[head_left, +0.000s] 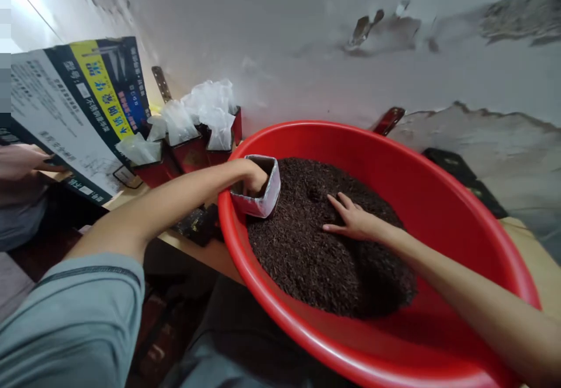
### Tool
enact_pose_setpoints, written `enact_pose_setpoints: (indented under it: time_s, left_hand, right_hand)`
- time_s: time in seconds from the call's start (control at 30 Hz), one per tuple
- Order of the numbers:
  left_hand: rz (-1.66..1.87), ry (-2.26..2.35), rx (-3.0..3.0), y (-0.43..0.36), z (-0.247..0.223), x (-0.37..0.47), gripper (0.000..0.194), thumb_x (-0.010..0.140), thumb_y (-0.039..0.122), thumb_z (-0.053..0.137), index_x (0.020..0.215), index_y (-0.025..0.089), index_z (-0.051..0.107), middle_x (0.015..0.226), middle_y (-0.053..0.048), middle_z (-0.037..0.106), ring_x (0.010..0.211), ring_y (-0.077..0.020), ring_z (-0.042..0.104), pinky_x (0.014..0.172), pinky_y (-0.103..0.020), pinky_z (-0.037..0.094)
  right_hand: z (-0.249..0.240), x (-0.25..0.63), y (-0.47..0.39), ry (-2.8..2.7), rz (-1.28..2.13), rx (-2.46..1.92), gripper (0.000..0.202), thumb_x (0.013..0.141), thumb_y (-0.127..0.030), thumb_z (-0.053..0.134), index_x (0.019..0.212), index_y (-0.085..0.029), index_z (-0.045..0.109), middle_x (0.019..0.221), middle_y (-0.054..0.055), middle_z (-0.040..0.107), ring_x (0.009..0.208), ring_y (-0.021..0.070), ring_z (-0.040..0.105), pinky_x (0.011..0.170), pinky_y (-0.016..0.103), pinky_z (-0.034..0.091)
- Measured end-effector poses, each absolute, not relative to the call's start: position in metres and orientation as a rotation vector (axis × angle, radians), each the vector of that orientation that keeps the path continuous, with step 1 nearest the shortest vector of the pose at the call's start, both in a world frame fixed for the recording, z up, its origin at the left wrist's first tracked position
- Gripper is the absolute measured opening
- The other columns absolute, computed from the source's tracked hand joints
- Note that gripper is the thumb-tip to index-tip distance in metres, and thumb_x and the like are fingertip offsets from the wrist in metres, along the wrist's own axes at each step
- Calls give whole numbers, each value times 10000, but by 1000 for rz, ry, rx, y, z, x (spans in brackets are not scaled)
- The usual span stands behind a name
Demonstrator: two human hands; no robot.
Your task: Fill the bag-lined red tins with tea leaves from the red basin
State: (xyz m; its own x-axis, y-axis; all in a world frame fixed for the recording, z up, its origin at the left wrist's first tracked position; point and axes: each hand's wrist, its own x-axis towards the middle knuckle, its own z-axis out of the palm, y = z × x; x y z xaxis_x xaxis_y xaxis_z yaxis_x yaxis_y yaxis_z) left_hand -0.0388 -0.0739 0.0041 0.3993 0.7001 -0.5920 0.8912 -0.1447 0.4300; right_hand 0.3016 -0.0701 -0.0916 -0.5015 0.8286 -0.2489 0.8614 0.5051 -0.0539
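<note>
A large red basin point(473, 224) holds a heap of dark, loose, shredded material point(307, 248). My left hand point(256, 180) reaches down inside an open square container point(272, 192) at the basin's left rim; its fingers are hidden by the container's wall. The container is lined with whitish plastic and leans on the heap. Over the middle of the heap, my right hand point(353, 218) has its fingers spread, the tips at the dark material, with nothing held.
Several red containers point(190, 153) topped with clear plastic bags point(177, 122) stand left of the basin. Behind them leans a large printed box point(79, 113). Another person's arm point(21, 160) shows at far left. A damaged wall point(284, 43) rises behind.
</note>
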Motion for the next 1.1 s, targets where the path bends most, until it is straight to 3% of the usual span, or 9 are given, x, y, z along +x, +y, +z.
enact_pose_setpoints:
  time_s: [0.1, 0.2, 0.3, 0.4, 0.57, 0.8, 0.9, 1.0, 1.1]
  left_hand:
    - [-433, 1354, 1926, -85, 47, -48, 213, 730, 189, 725, 917, 146, 817, 759, -86, 745, 749, -252, 691, 779, -393, 564]
    - [-260, 1417, 2183, -92, 76, -57, 241, 816, 256, 693, 1015, 179, 807, 902, -82, 775, 837, -225, 695, 816, -331, 524]
    - [-23, 1692, 2475, -94, 79, -60, 373, 778, 267, 768, 1127, 136, 765, 1089, -140, 755, 996, -274, 674, 861, -342, 488]
    - [-59, 1768, 2540, -88, 60, -58, 534, 775, 258, 775, 1286, 128, 686, 1210, -166, 720, 1076, -287, 651, 873, -332, 475]
    - [-114, 1792, 2576, -74, 41, -53, 364, 898, 206, 554, 1193, 213, 766, 1148, -117, 756, 1041, -261, 665, 848, -332, 457]
    - [7, 1543, 2693, -65, 71, -23, 271, 869, 286, 619, 1026, 182, 815, 919, -76, 776, 846, -192, 653, 773, -286, 432]
    - [26, 1410, 2741, -60, 77, 6, 247, 854, 279, 632, 973, 169, 819, 848, -74, 762, 796, -186, 641, 763, -288, 431]
    - [56, 1335, 2730, -50, 67, 32, 237, 839, 262, 644, 967, 163, 817, 868, -85, 759, 791, -190, 637, 762, -294, 433]
    - [121, 1311, 2628, -39, 50, 41, 234, 845, 267, 634, 950, 149, 808, 848, -80, 746, 754, -174, 622, 732, -283, 438]
  right_hand:
    - [-106, 299, -68, 2575, -316, 1440, 1153, 848, -859, 403, 1659, -99, 96, 1674, 327, 91, 1490, 487, 313, 1192, 573, 329]
    - [-109, 300, -65, 2557, -345, 1432, 1176, 843, -863, 415, 1657, -79, 87, 1666, 349, 72, 1483, 491, 321, 1190, 563, 333]
    - [-107, 300, -63, 2548, -358, 1413, 1175, 856, -837, 438, 1652, -53, 73, 1662, 359, 66, 1494, 479, 304, 1202, 544, 321]
    - [-105, 299, -64, 2546, -367, 1411, 1157, 864, -812, 463, 1654, -60, 76, 1668, 346, 73, 1495, 477, 304, 1207, 542, 316]
    - [-101, 294, -66, 2549, -351, 1490, 1116, 851, -839, 449, 1660, -134, 143, 1670, 296, 166, 1488, 492, 321, 1176, 580, 350]
    - [-100, 290, -68, 2548, -295, 1473, 1108, 874, -817, 438, 1652, -92, 127, 1649, 331, 167, 1440, 535, 377, 1151, 595, 367]
    - [-97, 289, -68, 2522, -314, 1503, 1095, 862, -821, 456, 1649, -126, 147, 1658, 305, 164, 1392, 541, 437, 1126, 611, 392]
    - [-94, 288, -69, 2553, -327, 1518, 1022, 854, -790, 504, 1623, -171, 237, 1627, 276, 256, 1345, 511, 491, 1056, 630, 455]
    - [-96, 287, -69, 2588, -259, 1602, 990, 835, -736, 580, 1617, -225, 250, 1618, 252, 275, 1388, 496, 426, 1010, 662, 479]
